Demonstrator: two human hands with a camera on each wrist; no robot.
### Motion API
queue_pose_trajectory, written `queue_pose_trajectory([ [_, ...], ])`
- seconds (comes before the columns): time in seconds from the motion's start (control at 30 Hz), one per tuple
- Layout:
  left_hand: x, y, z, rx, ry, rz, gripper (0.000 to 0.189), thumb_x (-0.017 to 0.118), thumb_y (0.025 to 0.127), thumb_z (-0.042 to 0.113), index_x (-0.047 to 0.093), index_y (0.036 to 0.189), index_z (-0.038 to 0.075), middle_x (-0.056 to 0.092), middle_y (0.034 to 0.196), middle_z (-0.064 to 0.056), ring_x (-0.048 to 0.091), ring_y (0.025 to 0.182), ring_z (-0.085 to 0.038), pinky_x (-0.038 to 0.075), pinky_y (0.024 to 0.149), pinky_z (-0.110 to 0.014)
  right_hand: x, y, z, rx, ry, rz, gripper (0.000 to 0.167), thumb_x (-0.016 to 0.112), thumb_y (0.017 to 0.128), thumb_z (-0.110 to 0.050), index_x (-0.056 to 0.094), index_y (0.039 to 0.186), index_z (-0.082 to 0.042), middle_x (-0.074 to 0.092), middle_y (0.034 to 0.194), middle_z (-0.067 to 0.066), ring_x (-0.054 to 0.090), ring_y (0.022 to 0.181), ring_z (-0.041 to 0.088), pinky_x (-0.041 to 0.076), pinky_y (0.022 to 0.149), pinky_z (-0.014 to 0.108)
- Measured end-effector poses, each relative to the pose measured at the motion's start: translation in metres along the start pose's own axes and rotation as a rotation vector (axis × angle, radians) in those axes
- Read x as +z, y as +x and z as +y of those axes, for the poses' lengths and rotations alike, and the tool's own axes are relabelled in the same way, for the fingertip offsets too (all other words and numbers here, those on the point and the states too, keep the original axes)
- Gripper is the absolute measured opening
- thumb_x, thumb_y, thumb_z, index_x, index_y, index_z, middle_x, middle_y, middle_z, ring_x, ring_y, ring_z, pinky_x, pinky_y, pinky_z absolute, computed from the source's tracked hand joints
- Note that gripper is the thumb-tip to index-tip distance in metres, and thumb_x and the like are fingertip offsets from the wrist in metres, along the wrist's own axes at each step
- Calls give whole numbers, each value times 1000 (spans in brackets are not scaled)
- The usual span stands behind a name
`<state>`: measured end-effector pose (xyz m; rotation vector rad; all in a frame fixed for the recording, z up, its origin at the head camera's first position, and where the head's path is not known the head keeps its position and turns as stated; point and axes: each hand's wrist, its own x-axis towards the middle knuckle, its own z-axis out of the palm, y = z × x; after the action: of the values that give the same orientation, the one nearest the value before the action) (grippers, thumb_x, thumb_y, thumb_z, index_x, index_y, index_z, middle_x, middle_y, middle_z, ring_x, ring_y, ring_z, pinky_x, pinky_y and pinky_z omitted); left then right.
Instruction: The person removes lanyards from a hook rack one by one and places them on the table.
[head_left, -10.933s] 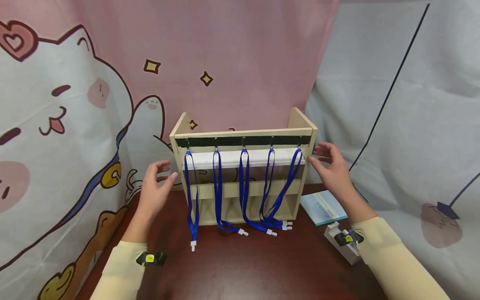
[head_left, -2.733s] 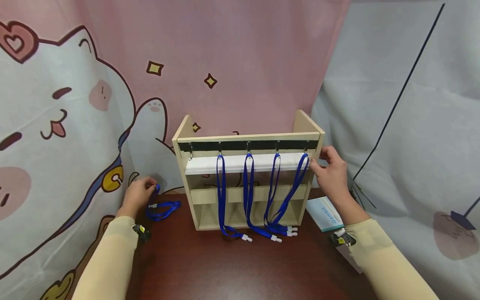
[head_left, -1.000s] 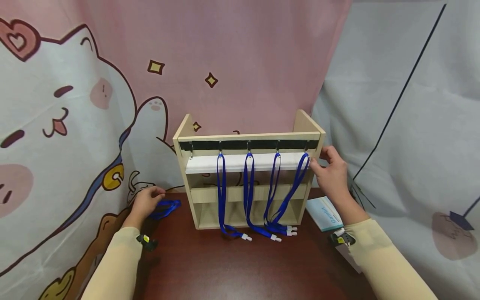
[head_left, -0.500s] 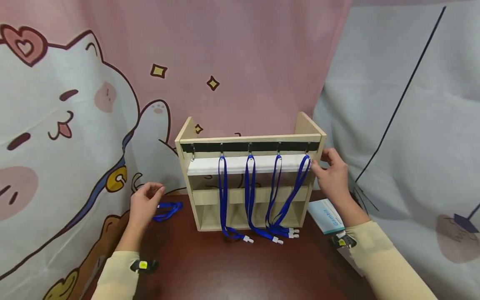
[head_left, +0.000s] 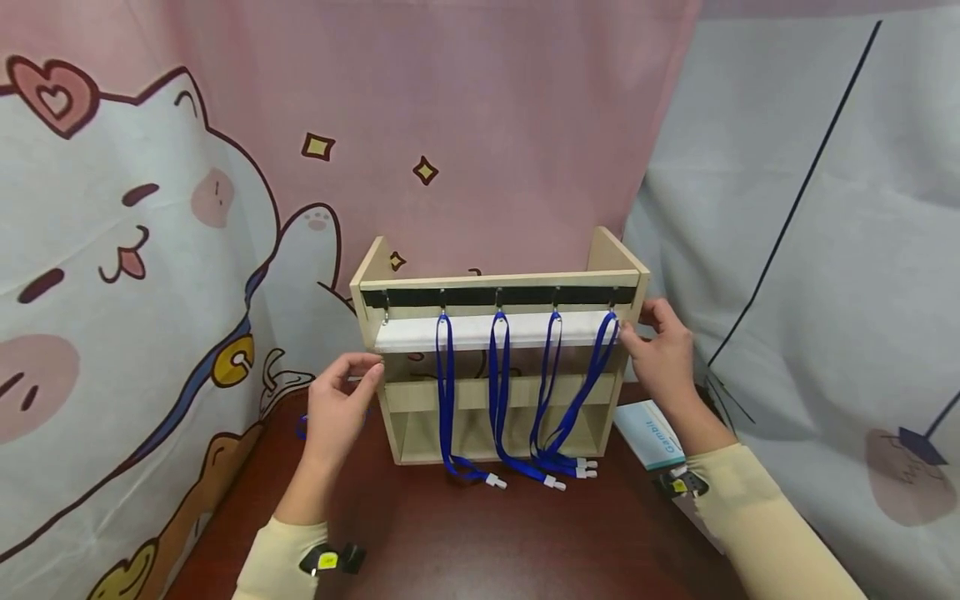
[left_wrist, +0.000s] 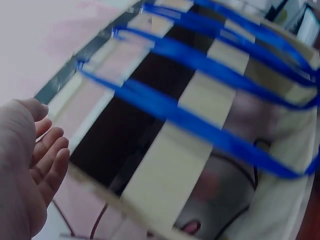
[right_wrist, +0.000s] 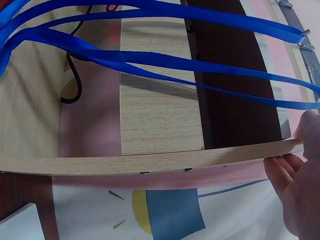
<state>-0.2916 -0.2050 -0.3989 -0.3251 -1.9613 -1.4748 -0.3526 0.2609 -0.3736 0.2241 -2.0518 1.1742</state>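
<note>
A small wooden shelf stands on the table, with a black strip of hooks along its upper front. Several blue lanyards with white clips hang from the hooks; the leftmost hook is bare. My right hand grips the shelf's right side panel, thumb in front and fingers behind. Near the left side panel, my left hand holds nothing, its fingers loosely bent, also visible in the left wrist view. Behind it, a loose blue lanyard lies on the table, mostly hidden.
A light blue "Gambit" box lies on the table right of the shelf. A white object is partly hidden under the right forearm. Printed cloth hangs behind and at both sides of the dark red table.
The leftmost lanyard has come off its hook and been laid on the table at left. My left hand has let go and moved right to the shelf. The right hand keeps its grip.
</note>
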Motion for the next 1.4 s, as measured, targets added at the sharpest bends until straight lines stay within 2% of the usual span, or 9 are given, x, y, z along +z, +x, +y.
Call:
queue_pose_trajectory([
  [0.2,32,6,17,62,-57,-56,20,81,104,18,81,123,11,82,115,-7,76,95,-17,58,83,-22,0,-1,1,5,0,6,22,72,103,-5,67,124,-4,75,121,10,70,118,23,54,87,15],
  [0.43,55,19,32,151,-79,-77,28,80,104,13,78,131,8,80,127,-7,78,113,-25,61,95,-27,2,0,5,-12,12,7,23,72,103,-3,67,125,-3,75,120,12,71,117,28,52,84,13],
  [0.63,68,27,35,170,-42,-54,27,81,104,14,79,129,8,80,124,-8,78,112,-25,63,94,-36,4,-2,4,16,-10,-10,23,71,104,-6,66,126,-5,75,122,10,70,119,25,59,88,25],
  [0.73,73,31,36,174,-49,-50,26,81,103,13,80,128,8,81,122,-10,79,108,-27,64,92,-44,3,-2,3,13,-15,-4,23,71,104,-6,67,127,-5,75,122,11,70,120,26,60,89,30],
  [0.8,76,33,38,170,-39,-49,25,81,103,12,80,128,8,81,120,-10,79,106,-26,64,91,-45,2,-1,3,7,-10,2,23,71,104,-5,67,126,-5,75,121,10,70,119,26,59,89,26],
  [0.97,78,38,40,157,14,-35,18,80,104,12,82,121,9,81,112,-5,77,99,-19,63,86,-36,1,1,3,-6,9,10,22,71,102,-3,67,124,-3,76,119,12,71,116,28,53,83,14],
  [1.1,78,39,39,162,31,-25,12,79,105,13,82,116,9,80,107,-3,75,93,-18,61,81,-31,1,0,4,-8,8,9,22,72,102,-3,67,124,-4,76,118,12,71,116,26,53,83,12],
  [1.3,79,39,41,176,0,-14,8,80,104,13,82,111,9,80,101,-2,73,87,-18,59,76,-28,2,1,4,-28,12,14,22,71,102,-4,68,124,-2,76,119,13,71,116,29,53,84,11],
  [1.4,80,40,42,186,-10,-4,7,80,104,12,82,109,8,79,100,-3,72,86,-18,58,76,-26,2,1,4,-19,4,15,22,71,103,-6,68,125,-4,76,120,12,70,116,26,52,84,11],
])
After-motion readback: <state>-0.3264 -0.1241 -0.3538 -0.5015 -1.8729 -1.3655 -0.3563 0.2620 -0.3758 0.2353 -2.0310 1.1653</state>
